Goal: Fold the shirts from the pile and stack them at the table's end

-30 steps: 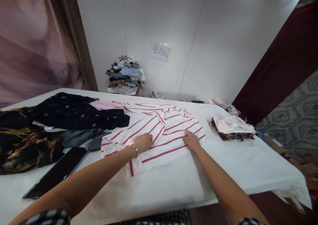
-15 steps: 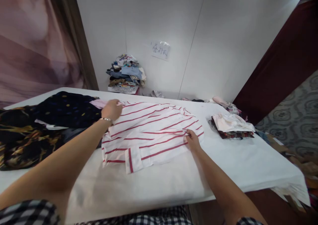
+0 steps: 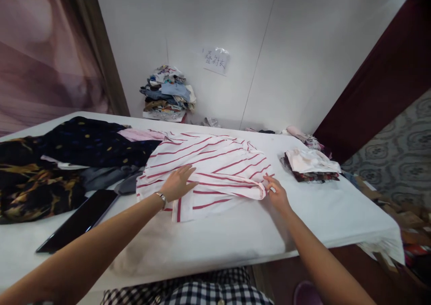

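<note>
Lying at desk [image 3: 218, 246] centre, head view: red-striped white shirt [image 3: 215, 165], partly folded. Left hand [image 3: 177, 183] flat on it, fingers spread wide, no grip, at shirt's 8 o'clock edge. Right hand [image 3: 278, 193] at 4 o'clock corner, fingers pinching the hem. Dark dotted garment [image 3: 90, 145] touches shirt at 9 o'clock; folded stack [image 3: 311, 165] apart at 3 o'clock; black tablet [image 3: 79, 222] near 8 o'clock.

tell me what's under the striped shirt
The striped shirt lies on the white table. Its left edge overlaps grey cloth. Anything else beneath is covered. Left hand presses flat on top.
</note>
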Demonstrator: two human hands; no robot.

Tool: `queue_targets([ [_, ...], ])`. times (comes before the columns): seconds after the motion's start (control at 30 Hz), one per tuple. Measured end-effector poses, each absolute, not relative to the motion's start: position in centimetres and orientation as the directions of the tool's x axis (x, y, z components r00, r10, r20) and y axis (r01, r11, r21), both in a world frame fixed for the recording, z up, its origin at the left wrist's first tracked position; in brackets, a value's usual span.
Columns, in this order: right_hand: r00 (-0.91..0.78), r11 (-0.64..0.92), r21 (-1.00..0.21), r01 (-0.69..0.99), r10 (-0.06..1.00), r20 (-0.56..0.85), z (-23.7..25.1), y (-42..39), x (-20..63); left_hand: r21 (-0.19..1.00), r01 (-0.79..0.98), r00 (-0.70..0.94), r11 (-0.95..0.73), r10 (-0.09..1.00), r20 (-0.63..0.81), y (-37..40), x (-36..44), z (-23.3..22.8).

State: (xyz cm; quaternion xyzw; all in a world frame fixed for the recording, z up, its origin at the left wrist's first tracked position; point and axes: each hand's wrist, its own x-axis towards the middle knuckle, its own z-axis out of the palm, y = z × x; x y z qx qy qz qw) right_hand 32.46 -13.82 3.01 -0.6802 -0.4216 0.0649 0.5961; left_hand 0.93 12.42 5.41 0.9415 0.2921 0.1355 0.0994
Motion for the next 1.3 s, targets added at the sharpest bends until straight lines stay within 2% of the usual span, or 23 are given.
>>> queue_targets([
  [0.13,0.698,0.072,-0.901,0.428,0.607,0.38,2.1,-15.5,32.4,0.298,0.543,0.806,-0.785,0.587,0.076,13.0,2.9,5.8],
  [0.27,0.834,0.146,-0.986,0.081,0.532,0.147,2.2,-16.2,33.4,0.29,0.55,0.816,-0.783,0.578,0.014,11.7,3.1,7.1],
  [0.4,0.829,0.166,-0.962,-0.218,0.552,-0.092,2.3,-16.3,34.4,0.515,0.497,0.819,-0.698,0.574,-0.012,8.8,1.2,9.2],
  [0.47,0.812,0.144,-0.95,-0.278,0.564,-0.152,2.3,-16.3,34.5,0.596,0.456,0.834,-0.661,0.551,-0.026,7.3,0.0,10.0],
  [0.6,0.816,0.158,-0.943,-0.292,0.555,-0.16,2.7,-16.3,34.0,0.648,0.384,0.868,-0.657,0.497,-0.01,5.0,-2.1,11.0],
  [0.73,0.793,0.049,-0.933,-0.355,0.545,-0.273,3.1,-16.3,32.3,0.758,0.322,0.845,-0.567,0.533,0.039,4.3,-3.3,11.9],
  [0.8,0.779,-0.021,-0.952,-0.305,0.57,-0.262,3.1,-16.4,30.6,0.807,0.305,0.812,-0.505,0.582,0.057,4.6,-3.6,12.3],
  [0.83,0.786,-0.051,-0.972,-0.229,0.58,-0.215,3.0,-16.5,29.6,0.826,0.305,0.785,-0.475,0.616,0.064,4.7,-3.6,12.4],
  [0.9,0.798,-0.104,-0.995,0.006,0.6,-0.058,2.6,-16.6,27.4,0.853,0.314,0.703,-0.416,0.706,0.085,5.1,-3.5,12.5],
  [0.97,0.766,-0.145,-0.96,0.239,0.635,0.095,1.9,-16.6,25.7,0.873,0.325,0.621,-0.364,0.779,0.093,5.4,-3.2,12.5],
  [1.03,0.728,-0.165,-0.914,0.371,0.662,0.176,0.9,-16.2,24.8,0.886,0.329,0.567,-0.328,0.818,0.092,5.5,-2.8,12.6],
  [1.17,0.77,-0.197,-0.888,0.415,0.595,0.228,0.1,-14.6,26.6,0.892,0.269,0.556,-0.363,0.815,0.164,5.4,-2.2,13.2],
  [1.23,0.807,-0.225,-0.892,0.392,0.55,0.216,1.2,-14.2,29.0,0.883,0.241,0.555,-0.402,0.804,0.214,5.2,-2.1,13.6],
  [1.3,0.833,-0.236,-0.876,0.42,0.484,0.269,3.5,-14.5,31.8,0.871,0.241,0.548,-0.427,0.801,0.241,4.9,-2.2,14.0],
])
